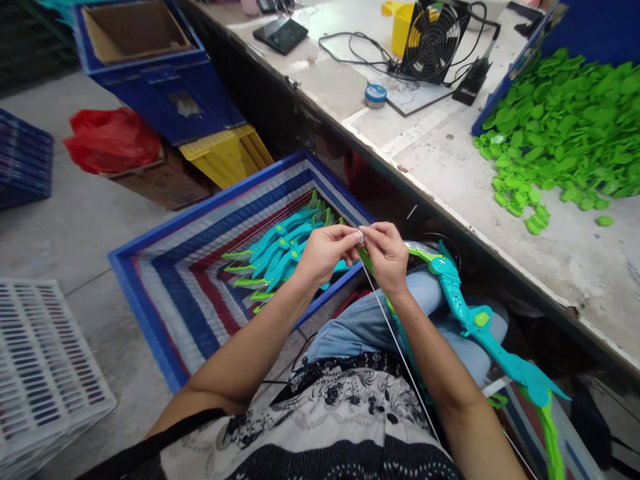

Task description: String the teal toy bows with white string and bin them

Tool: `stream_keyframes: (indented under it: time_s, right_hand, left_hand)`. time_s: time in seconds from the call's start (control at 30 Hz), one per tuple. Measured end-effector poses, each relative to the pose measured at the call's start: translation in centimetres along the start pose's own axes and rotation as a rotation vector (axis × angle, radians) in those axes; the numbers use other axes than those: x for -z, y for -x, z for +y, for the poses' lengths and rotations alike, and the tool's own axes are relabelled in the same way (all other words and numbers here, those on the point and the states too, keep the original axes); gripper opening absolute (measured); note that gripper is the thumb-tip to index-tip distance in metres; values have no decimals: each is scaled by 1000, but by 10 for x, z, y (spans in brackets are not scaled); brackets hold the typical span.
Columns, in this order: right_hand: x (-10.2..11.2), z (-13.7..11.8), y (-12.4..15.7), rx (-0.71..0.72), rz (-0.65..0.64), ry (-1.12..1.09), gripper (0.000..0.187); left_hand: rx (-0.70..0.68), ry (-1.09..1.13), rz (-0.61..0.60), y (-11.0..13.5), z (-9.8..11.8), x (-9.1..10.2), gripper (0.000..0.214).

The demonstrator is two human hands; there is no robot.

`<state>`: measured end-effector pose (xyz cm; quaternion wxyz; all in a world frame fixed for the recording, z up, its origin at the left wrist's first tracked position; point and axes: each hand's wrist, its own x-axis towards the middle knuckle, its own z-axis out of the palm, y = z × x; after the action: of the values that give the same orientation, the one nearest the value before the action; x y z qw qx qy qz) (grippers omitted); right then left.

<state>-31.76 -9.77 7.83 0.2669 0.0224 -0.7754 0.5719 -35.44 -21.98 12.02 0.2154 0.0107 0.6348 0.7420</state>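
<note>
My left hand (325, 252) and my right hand (389, 259) meet fingertip to fingertip above my lap. Both pinch a white string (384, 312), which has a small loop or knot between the fingertips. From there the string runs taut down past my right forearm. A teal and green toy bow (457, 300) lies across my legs, partly hidden by my right arm; one green end reaches up beside my right hand. Just beyond my left hand, several similar toy bows (280, 250) lie side by side in a blue-rimmed crate (143, 307) lined with striped sheeting.
Along the right runs a worktable (430, 150) with a black fan (433, 43), a small round tin (375, 95) and a heap of green plastic pieces (565, 127). Left are a blue bin (165, 93), a red bag (113, 140) and a white slatted basket (50, 360).
</note>
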Motion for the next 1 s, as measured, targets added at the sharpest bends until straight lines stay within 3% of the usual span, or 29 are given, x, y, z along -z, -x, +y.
stream_keyframes:
  time_s: [0.13,0.23,0.37,0.57,0.67,0.83,1.0]
  right_hand:
    - [3,-3,-1,21,-57,53,27]
    - [6,-8,-3,82,-23,195,19]
    - [15,-13,-7,206,-96,377,21]
    - [27,-19,-14,249,-182,592,23]
    - [27,-20,-13,222,-131,501,22]
    - [26,-13,-3,31,-82,168,16]
    - [24,-2,10,14,-107,95,15]
  left_hand:
    - [30,24,57,-1,-1,-6,24]
    - [55,36,110,-3,-1,-11,21]
    - [74,55,75,-4,2,-12,16]
    - [-22,-31,-27,0,2,-10,16]
    - [-85,-119,-12,2,-4,-10,17]
    - [-199,-308,90,4,-14,-6,22]
    - [-209,-416,-44,7,-17,7,22]
